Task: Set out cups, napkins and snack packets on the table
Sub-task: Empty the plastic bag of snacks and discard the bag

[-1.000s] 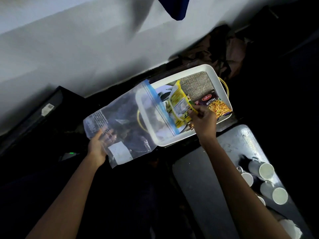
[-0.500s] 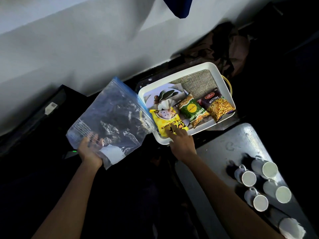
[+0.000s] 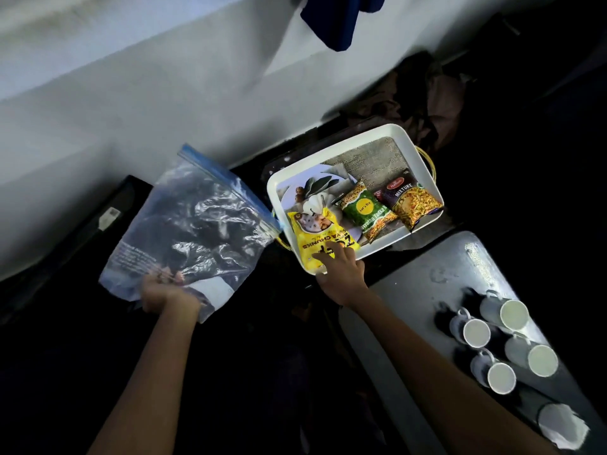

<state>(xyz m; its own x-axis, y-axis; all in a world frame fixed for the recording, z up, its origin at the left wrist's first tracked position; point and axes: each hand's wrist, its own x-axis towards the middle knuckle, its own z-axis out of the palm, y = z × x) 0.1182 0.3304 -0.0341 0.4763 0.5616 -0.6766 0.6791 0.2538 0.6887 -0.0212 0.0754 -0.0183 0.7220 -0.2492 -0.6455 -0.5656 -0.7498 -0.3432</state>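
Note:
A white tray (image 3: 406, 139) holds three snack packets side by side: a yellow soya chunks packet (image 3: 313, 236), a green packet (image 3: 364, 210) and a dark red mixture packet (image 3: 410, 200). My right hand (image 3: 341, 269) rests with its fingers on the near end of the yellow packet, at the tray's front rim. My left hand (image 3: 167, 292) grips the bottom corner of a clear zip bag (image 3: 197, 224) held up left of the tray. Several white cups (image 3: 476, 331) stand on the grey table (image 3: 410, 300) at the right. A white napkin (image 3: 561, 425) sits in a cup near the table's edge.
A white wall (image 3: 131, 93) runs behind. A blue cloth (image 3: 341, 18) hangs from above. Brown crumpled fabric (image 3: 437, 93) lies behind the tray. A dark box (image 3: 108, 218) sits at the left under the bag. The floor around is dark.
The yellow packet went from being held upright in the tray to lying flat at its left end. My right hand came back to the tray's front rim. The zip bag swung left, off the tray.

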